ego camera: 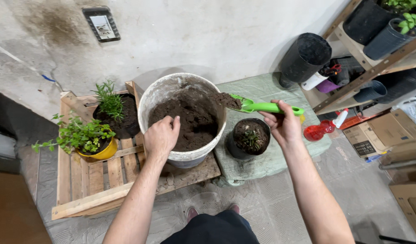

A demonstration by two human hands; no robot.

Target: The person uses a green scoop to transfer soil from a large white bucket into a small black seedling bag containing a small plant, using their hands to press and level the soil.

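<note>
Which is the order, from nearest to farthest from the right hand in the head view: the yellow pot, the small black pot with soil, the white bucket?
From the right hand:
1. Small black pot, just left of the hand.
2. White bucket, further left, on the wooden pallet.
3. Yellow pot, far left on the pallet.

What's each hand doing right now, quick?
Left hand: loosely curled, fingers resting on the soil inside the white bucket, gripping nothing that shows.
Right hand: closed around the handle of a green trowel loaded with soil.
</note>
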